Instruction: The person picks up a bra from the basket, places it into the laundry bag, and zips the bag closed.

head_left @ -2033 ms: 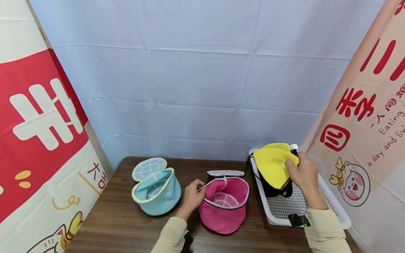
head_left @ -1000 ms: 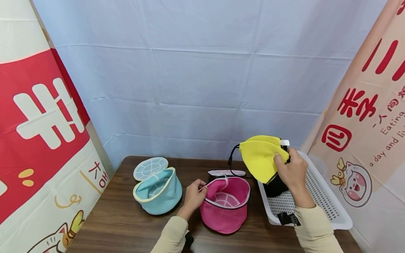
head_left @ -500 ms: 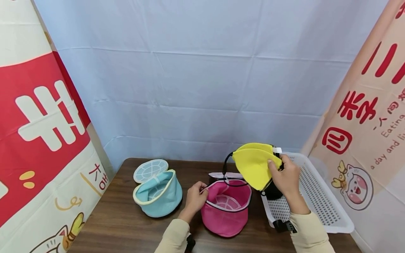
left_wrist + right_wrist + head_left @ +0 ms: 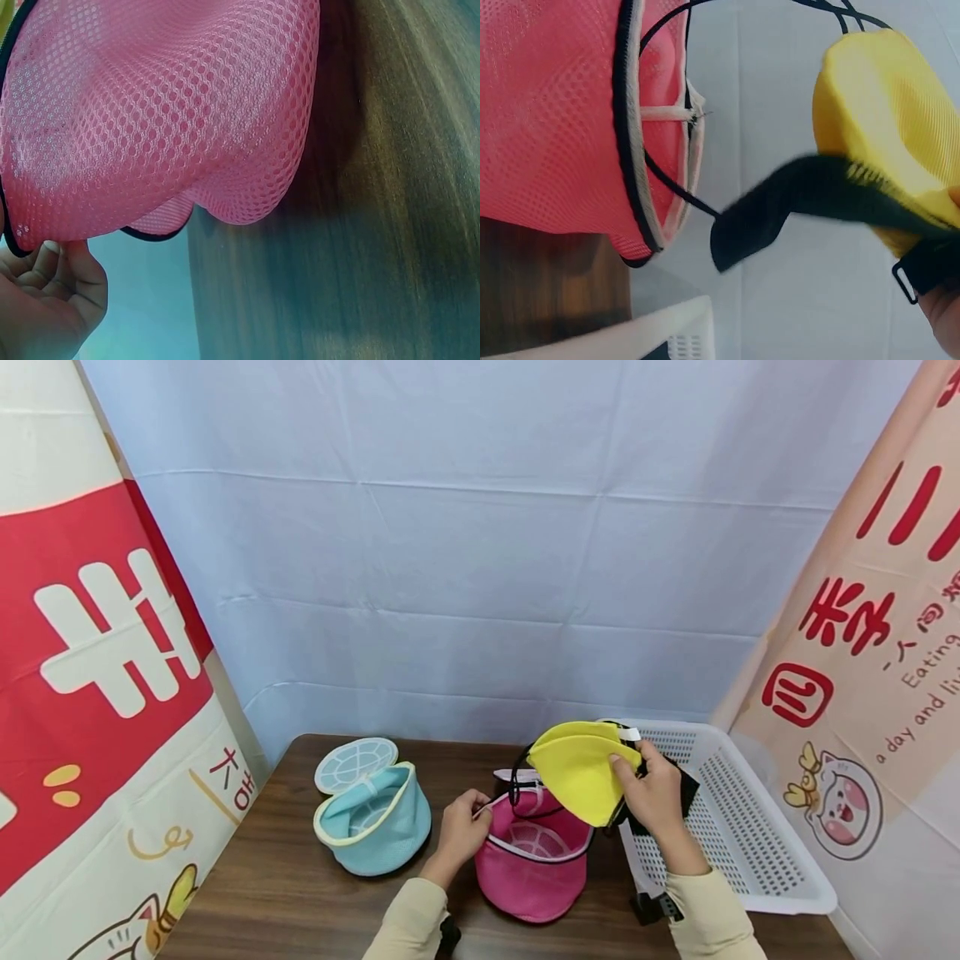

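Note:
A yellow bra [image 4: 583, 774] with black straps and a white tag hangs from my right hand [image 4: 656, 793]. The fingers and thumb pinch its right edge. Its cups lie folded together over the right part of the pink mesh laundry bag's opening, and a thin black strap droops into it. The pink bag [image 4: 531, 887] stands on the table with its round lid folded back behind. At the left of its rim, my left hand [image 4: 461, 828] pinches the edge; the left wrist view shows the fingertips [image 4: 49, 251] on it. In the right wrist view, a black band [image 4: 802, 187] dangles below the yellow cup [image 4: 889, 112].
A light blue mesh laundry bag [image 4: 386, 835] stands at the left, its round lid [image 4: 356, 764] laid back. At the right lies a white perforated basket [image 4: 813, 893] holding a black cloth item [image 4: 688, 791]. A pale blue curtain [image 4: 480, 568] hangs behind the wooden table [image 4: 262, 877].
My right hand has carried the yellow bra out from over the basket, leftward and down to the pink bag's mouth. The left hand has kept its pinch on the rim.

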Motion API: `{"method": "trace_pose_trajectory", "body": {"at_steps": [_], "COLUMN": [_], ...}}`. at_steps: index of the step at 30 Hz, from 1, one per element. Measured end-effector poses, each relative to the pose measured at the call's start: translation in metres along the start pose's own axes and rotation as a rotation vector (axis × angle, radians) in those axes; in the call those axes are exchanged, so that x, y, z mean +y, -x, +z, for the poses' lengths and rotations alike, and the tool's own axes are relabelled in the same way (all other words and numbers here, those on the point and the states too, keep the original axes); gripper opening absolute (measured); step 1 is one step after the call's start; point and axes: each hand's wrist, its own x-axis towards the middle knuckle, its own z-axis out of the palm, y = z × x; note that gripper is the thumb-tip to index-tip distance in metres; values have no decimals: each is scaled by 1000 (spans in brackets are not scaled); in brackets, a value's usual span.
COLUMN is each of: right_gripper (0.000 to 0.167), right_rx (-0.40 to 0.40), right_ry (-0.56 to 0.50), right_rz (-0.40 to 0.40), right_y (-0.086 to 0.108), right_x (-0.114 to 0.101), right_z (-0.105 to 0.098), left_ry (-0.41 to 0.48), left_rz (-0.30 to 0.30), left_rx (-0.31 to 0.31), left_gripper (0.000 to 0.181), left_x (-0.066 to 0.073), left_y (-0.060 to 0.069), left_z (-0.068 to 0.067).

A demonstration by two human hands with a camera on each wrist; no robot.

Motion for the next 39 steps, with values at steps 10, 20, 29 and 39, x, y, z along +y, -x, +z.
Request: {"method": "trace_pose_trajectory", "body": {"at_steps": [10,20,29,39], "right_gripper": [13,17,22,19], "right_rx": [-56,-47,-66,-73], "right_ry": [-54,-92,-102,-66], "right_rz": [-7,5,37,27], "right_y": [5,13,20,26], "right_x": [0,2,8,16], "right_z": [13,26,35,43], "left_ry": [12,11,28,26], "left_rz": [3,2,16,4], "left_rx": [-12,-10,-22,-13], "left_gripper": [7,9,4,4], "left_x": [1,2,5,6], "left_y": [0,0,0,1], "left_z": [-2,-3,-4,-5]}}
